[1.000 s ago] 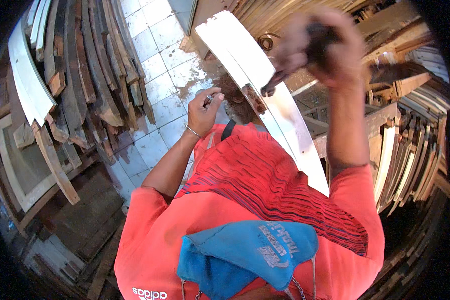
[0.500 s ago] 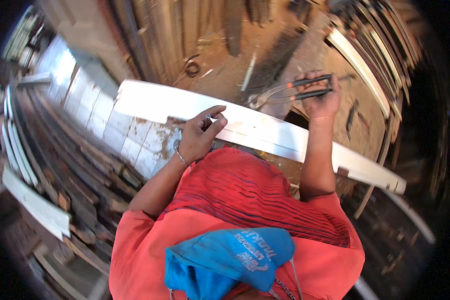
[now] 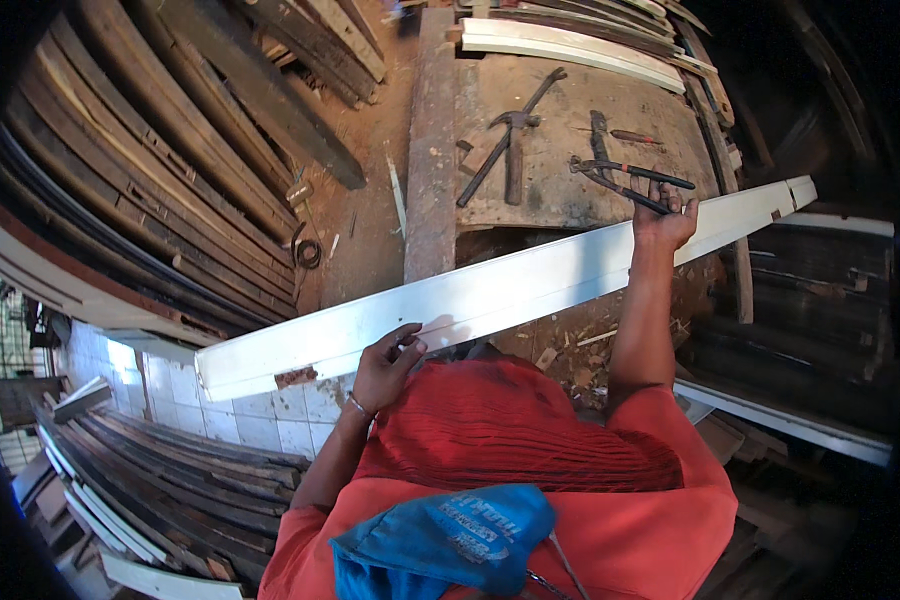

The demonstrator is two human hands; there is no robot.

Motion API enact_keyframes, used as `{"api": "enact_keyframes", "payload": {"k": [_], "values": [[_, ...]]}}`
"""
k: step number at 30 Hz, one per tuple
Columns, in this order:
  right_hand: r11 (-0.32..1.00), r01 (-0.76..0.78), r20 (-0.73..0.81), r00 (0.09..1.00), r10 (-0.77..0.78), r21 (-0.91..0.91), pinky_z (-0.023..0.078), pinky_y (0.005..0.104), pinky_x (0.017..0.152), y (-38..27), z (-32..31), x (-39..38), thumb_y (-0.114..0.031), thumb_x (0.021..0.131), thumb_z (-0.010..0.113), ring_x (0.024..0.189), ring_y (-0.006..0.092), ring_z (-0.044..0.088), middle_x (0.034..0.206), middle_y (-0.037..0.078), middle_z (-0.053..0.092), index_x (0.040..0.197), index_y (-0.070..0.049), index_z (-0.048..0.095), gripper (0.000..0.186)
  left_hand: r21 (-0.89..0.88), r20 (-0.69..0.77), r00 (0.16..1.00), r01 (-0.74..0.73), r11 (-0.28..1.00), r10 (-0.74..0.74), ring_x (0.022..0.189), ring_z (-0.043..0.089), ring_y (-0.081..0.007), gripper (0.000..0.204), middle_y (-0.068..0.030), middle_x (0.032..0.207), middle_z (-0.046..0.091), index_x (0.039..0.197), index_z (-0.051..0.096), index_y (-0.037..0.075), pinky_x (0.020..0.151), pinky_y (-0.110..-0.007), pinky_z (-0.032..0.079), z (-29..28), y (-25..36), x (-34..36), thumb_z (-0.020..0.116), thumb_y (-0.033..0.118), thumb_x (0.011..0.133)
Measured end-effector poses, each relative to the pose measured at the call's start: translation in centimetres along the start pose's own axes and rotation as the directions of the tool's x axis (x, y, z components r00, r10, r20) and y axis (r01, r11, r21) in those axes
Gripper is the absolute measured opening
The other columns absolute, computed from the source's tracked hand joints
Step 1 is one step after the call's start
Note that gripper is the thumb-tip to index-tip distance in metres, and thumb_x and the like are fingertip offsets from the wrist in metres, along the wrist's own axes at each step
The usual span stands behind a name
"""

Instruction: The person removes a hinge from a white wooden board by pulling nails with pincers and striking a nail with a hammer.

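Note:
A long white-painted board [image 3: 490, 291] lies crosswise before me, its right end farther away than its left. Over its near edge is my left hand [image 3: 385, 371], thumb and fingers curled together; whatever is between them, if anything, is too small to make out. My right hand [image 3: 662, 218] is turned palm up beyond the board's far edge and closed on the pincers [image 3: 638, 172]. Their black handles have orange marks, stand apart, and the jaws point left over the plywood bench top [image 3: 550, 195].
On the bench lie a hammer [image 3: 514, 160], a flat dark tool [image 3: 598, 130] and a thin tool with an orange-red handle [image 3: 634, 137]. Long dark planks [image 3: 130, 160] lean at the far left. More timber [image 3: 180, 470] is stacked at near left, above white floor tiles [image 3: 260, 432].
My view has swung to the right, bringing the bench and its tools into sight. The board now slants the other way across the picture. The pincers remain in my right hand.

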State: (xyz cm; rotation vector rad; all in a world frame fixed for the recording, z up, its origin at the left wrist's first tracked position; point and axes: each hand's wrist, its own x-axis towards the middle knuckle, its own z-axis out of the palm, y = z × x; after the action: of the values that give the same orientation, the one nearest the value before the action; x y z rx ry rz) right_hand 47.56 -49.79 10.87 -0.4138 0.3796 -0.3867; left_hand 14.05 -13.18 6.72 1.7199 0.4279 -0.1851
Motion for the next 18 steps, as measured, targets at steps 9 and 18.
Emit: {"api": "enact_keyframes", "payload": {"k": [9,18], "values": [[0.976,-0.083,-0.190,0.981,0.044,-0.201,0.048,0.0811,0.083,3.7,-5.5,5.3,-0.047,0.106,0.039,0.108,0.0494,0.053,0.118,0.016,0.041,0.130,-0.005,0.034,0.048,-0.137,-0.248,0.968,-0.004,0.991,-0.030,0.094,0.063,-0.0109,0.039,-0.0045,0.101,0.072,0.134,0.062,-0.001,0.082,-0.025,0.050,-1.1,-0.4,-2.3,0.053,0.025,0.106],[0.810,-0.485,-0.096,0.871,0.483,-0.330,0.052,0.0402,0.073,13.8,-9.5,3.0,-0.058,0.101,0.046,0.077,0.0250,0.060,0.082,0.009,0.061,0.103,-0.004,0.060,0.057,0.058,-0.410,0.905,-0.097,0.994,0.113,0.113,0.060,-0.0173,0.041,-0.0096,0.118,0.067,0.134,0.061,-0.001,0.102,-0.036,0.046,-1.7,0.6,-5.2,0.049,0.029,0.109]]}}
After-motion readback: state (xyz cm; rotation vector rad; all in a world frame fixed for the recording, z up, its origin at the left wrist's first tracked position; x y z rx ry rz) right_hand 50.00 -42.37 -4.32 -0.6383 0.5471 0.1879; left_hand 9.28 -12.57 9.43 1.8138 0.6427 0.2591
